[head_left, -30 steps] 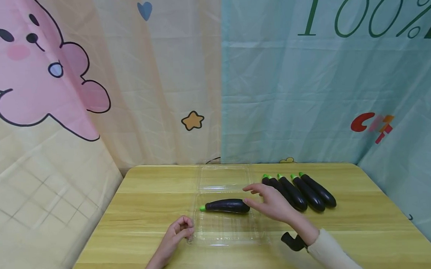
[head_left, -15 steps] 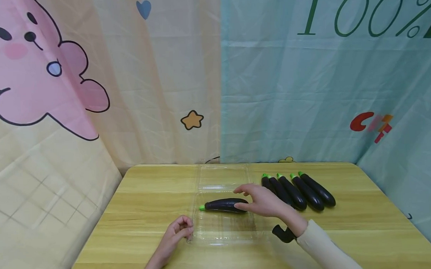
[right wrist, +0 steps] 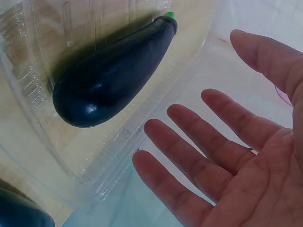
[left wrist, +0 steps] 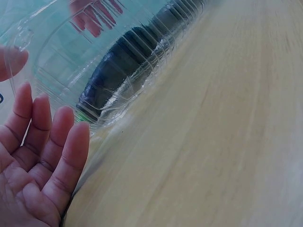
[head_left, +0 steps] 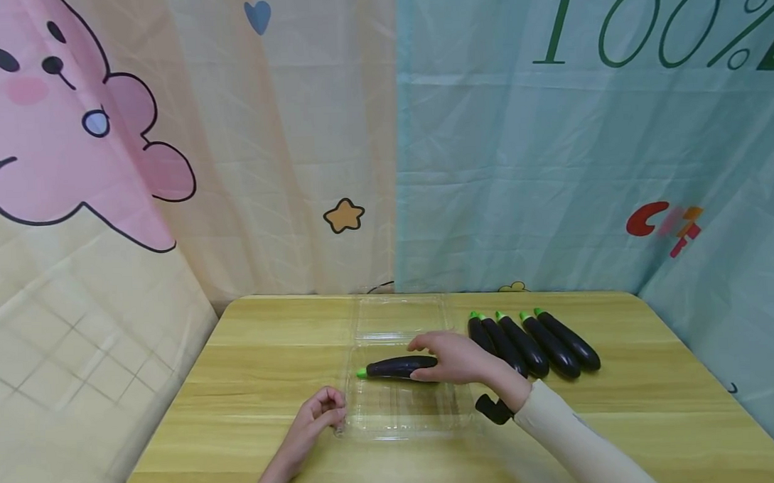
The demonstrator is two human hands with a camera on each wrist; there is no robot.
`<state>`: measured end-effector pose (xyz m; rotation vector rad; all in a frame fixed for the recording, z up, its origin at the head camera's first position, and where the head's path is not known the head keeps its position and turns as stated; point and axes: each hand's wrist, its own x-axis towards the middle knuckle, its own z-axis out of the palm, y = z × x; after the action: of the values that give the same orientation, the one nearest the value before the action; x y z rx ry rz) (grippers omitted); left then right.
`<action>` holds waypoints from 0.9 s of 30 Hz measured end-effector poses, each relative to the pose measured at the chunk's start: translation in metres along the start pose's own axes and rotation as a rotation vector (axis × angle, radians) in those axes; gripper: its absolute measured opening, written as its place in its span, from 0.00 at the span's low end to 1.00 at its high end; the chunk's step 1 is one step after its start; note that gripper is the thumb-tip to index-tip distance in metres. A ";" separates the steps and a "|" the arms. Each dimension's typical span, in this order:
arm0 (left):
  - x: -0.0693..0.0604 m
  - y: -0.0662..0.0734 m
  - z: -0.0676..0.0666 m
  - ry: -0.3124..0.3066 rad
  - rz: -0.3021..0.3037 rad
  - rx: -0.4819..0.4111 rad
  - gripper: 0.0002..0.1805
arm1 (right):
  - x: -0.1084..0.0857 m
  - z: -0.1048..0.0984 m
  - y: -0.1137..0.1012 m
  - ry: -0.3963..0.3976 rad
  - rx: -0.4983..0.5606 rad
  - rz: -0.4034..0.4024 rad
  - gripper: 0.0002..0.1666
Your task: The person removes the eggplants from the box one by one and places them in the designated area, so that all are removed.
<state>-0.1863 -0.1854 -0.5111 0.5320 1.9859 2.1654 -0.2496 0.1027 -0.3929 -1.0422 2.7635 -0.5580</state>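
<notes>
A dark purple eggplant (head_left: 394, 367) with a green stem end lies in the base of a clear plastic clamshell box (head_left: 399, 417), whose lid is folded back. My left hand (head_left: 316, 421) pinches the box's left rim between thumb and curled fingers; in the left wrist view the fingertips (left wrist: 75, 135) rest by its outer wall. Above the eggplant's thick end hovers my right hand (head_left: 455, 358), fingers spread. The right wrist view shows a gap between that hand (right wrist: 236, 156) and the eggplant (right wrist: 113, 73).
Several more eggplants (head_left: 560, 345) lie side by side on the wooden table (head_left: 238, 389), right of the box. Printed curtains (head_left: 518, 159) hang behind the table and along its sides.
My right hand has moved left, further over the eggplant in the box. My left hand has stayed at the box's rim, and the eggplant has not visibly moved.
</notes>
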 end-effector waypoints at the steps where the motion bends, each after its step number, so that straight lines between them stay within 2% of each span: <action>1: 0.000 0.000 0.000 0.000 0.002 -0.001 0.14 | 0.002 0.000 -0.001 -0.004 -0.008 -0.001 0.27; 9: 0.000 -0.002 -0.001 0.000 0.015 -0.008 0.14 | 0.012 0.003 -0.003 -0.036 -0.101 -0.013 0.25; 21: 0.000 -0.001 0.000 -0.007 0.014 -0.007 0.14 | 0.022 0.010 -0.005 -0.067 -0.205 0.053 0.25; 27: 0.000 0.000 0.000 -0.006 0.012 -0.001 0.14 | 0.025 0.011 -0.007 -0.077 -0.220 0.073 0.25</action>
<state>-0.1859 -0.1853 -0.5109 0.5505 1.9842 2.1686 -0.2612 0.0781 -0.3998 -0.9760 2.8281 -0.2034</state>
